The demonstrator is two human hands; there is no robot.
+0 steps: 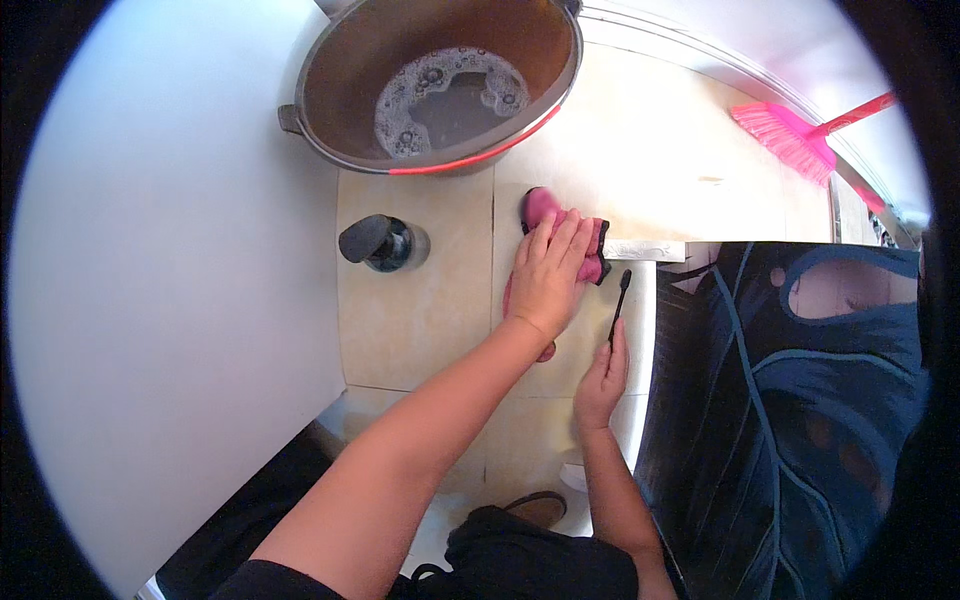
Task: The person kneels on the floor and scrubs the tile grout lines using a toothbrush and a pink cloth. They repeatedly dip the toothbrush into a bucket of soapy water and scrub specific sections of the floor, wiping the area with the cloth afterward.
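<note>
My left hand (545, 277) lies flat over a bunched pink cloth (541, 206) with dark edging, fingers pressed on it against the tiled floor (420, 322). Parts of the cloth stick out beyond my fingertips and beside the palm. Lower and to the right, my right hand (602, 382) grips a black toothbrush (621, 296) by its handle, bristle end pointing away from me. The brush is beside the white side of a piece of furniture (643, 322), close to its carved white corner trim (645, 250). Whether the brush touches that side, I cannot tell.
A brown bucket (337, 90) holds foamy water (465, 105). Left of the cloth stands a bottle with a dark pump or spray top (365, 238). A pink broom (787, 139) leans far right. Dark leaf-print fabric (750, 405) covers the right side; a pale wall (187, 225) bounds the left.
</note>
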